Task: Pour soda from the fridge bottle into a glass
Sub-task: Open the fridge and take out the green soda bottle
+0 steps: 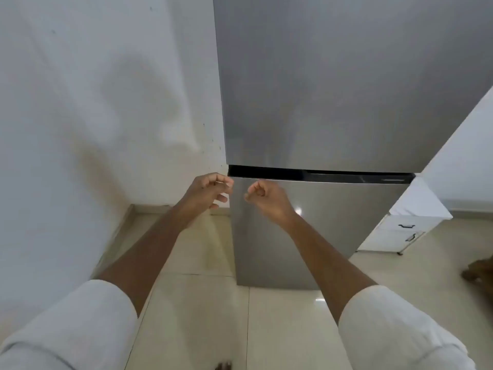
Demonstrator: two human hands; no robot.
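Observation:
A tall steel fridge stands in front of me with both doors closed; a dark gap separates the upper door from the lower door. My left hand hovers at the left edge of that gap, fingers curled and apart, holding nothing. My right hand is just to its right in front of the lower door's top, fingers curled in loosely, also holding nothing. No bottle or glass is in view.
A white wall runs close along the fridge's left side. A white cabinet with black drawer handles stands to the right. Pale floor tiles lie below. A brown object sits at the right edge.

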